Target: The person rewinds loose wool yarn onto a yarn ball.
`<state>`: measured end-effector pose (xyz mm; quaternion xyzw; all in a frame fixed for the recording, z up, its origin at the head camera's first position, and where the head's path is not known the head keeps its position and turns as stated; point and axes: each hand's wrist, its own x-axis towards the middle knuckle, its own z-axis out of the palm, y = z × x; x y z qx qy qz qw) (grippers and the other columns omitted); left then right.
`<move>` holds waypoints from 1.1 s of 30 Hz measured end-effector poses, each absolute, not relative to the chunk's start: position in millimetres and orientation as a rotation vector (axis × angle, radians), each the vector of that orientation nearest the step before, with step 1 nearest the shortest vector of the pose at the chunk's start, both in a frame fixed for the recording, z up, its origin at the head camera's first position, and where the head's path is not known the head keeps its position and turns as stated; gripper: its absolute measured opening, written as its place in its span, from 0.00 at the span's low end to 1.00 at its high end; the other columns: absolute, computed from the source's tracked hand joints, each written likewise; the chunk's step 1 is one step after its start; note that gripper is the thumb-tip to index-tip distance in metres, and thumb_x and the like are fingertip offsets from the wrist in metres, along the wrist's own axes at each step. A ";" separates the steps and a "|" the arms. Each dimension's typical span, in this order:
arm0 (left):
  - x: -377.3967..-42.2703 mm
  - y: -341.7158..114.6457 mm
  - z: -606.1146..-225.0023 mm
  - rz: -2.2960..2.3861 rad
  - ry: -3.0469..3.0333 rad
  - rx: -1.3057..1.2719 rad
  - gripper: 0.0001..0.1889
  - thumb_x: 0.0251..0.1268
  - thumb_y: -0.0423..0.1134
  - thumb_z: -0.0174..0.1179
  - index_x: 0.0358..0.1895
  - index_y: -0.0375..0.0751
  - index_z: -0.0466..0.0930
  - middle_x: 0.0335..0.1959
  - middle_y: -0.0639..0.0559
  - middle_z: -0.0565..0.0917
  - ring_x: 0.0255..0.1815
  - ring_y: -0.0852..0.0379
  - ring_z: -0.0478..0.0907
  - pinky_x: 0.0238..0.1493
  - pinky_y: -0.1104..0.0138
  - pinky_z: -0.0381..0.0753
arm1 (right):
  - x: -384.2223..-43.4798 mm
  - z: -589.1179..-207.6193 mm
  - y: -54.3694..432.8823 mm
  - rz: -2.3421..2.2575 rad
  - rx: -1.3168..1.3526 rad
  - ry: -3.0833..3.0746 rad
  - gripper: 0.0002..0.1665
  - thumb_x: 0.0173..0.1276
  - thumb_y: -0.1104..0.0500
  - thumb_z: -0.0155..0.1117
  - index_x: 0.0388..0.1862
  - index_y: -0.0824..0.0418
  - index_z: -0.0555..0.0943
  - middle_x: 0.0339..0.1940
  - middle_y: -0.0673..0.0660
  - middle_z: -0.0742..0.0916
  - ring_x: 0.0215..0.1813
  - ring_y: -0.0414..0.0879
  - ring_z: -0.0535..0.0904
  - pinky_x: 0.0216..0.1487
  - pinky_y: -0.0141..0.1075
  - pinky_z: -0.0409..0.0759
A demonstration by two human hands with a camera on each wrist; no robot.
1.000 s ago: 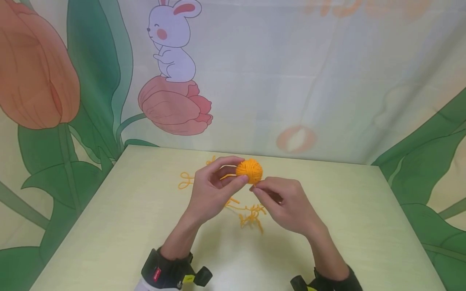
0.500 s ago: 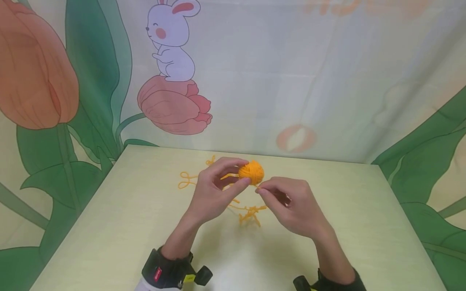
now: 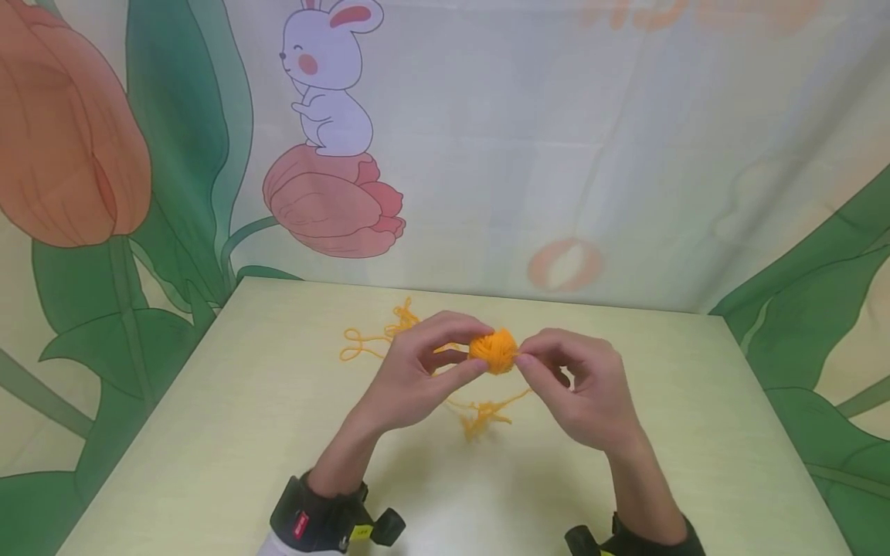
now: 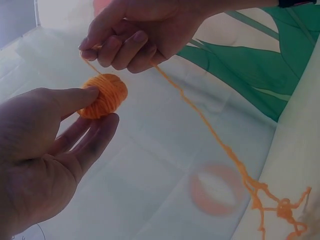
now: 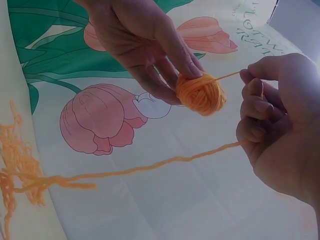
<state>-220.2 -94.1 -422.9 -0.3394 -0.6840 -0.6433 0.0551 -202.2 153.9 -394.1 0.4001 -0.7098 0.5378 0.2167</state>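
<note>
A small ball of orange yarn [image 3: 495,351] is held above the table between the thumb and fingers of my left hand [image 3: 413,378]. To its right, my right hand [image 3: 580,386] pinches the strand between thumb and index finger. A short taut length of yarn [image 5: 229,76] links the ball to that pinch in the right wrist view. From under the curled fingers of the right hand [image 4: 145,40], a longer strand [image 4: 202,115] runs down to a knotted clump [image 4: 284,209] in the left wrist view.
Loose yarn loops [image 3: 358,344] lie on the pale table [image 3: 208,432] behind and left of the left hand. A tangle of yarn [image 3: 483,417] sits in front of the hands. Behind the table hangs a printed curtain [image 3: 487,154] with tulips and a rabbit.
The ball has moved right and a little nearer, and its windings face another way. My right hand has shifted right with the strand, lifting the yarn beside the front tangle.
</note>
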 end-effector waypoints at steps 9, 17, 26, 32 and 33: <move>-217.8 -94.3 -421.2 -2.009 -2.051 -1.175 0.20 0.72 0.22 0.73 0.64 0.36 0.88 0.60 0.39 0.88 0.60 0.55 0.88 0.61 0.54 0.97 | -205.5 -395.6 156.0 1.511 1.018 -1.978 0.15 0.67 0.83 0.69 0.44 0.67 0.90 0.32 0.57 0.91 0.27 0.39 0.75 0.24 0.31 0.72; -217.2 -95.1 -421.3 -2.035 -2.036 -1.258 0.20 0.73 0.21 0.71 0.65 0.34 0.86 0.61 0.35 0.88 0.61 0.57 0.88 0.64 0.53 0.96 | -209.2 -399.6 155.9 1.486 0.959 -2.039 0.13 0.69 0.80 0.72 0.45 0.65 0.91 0.33 0.57 0.92 0.28 0.40 0.77 0.27 0.27 0.77; -216.1 -96.2 -418.9 -2.066 -1.993 -1.271 0.21 0.72 0.19 0.71 0.65 0.31 0.85 0.61 0.32 0.87 0.61 0.56 0.88 0.63 0.53 0.96 | -215.8 -407.0 153.3 1.476 0.948 -2.052 0.13 0.71 0.79 0.71 0.47 0.66 0.91 0.35 0.60 0.92 0.29 0.43 0.81 0.33 0.26 0.85; -215.5 -96.6 -417.4 -2.101 -1.963 -1.240 0.21 0.70 0.18 0.72 0.64 0.30 0.85 0.60 0.31 0.86 0.59 0.56 0.88 0.61 0.55 0.97 | -220.1 -411.9 151.2 1.496 0.968 -2.070 0.13 0.73 0.79 0.69 0.48 0.67 0.90 0.37 0.62 0.93 0.30 0.44 0.82 0.35 0.26 0.87; -215.3 -96.8 -417.4 -2.109 -1.955 -1.236 0.22 0.70 0.18 0.72 0.64 0.29 0.85 0.60 0.30 0.86 0.59 0.56 0.88 0.61 0.55 0.97 | -220.9 -412.8 150.7 1.502 0.977 -2.070 0.13 0.73 0.79 0.68 0.48 0.67 0.90 0.37 0.62 0.93 0.30 0.44 0.82 0.35 0.26 0.87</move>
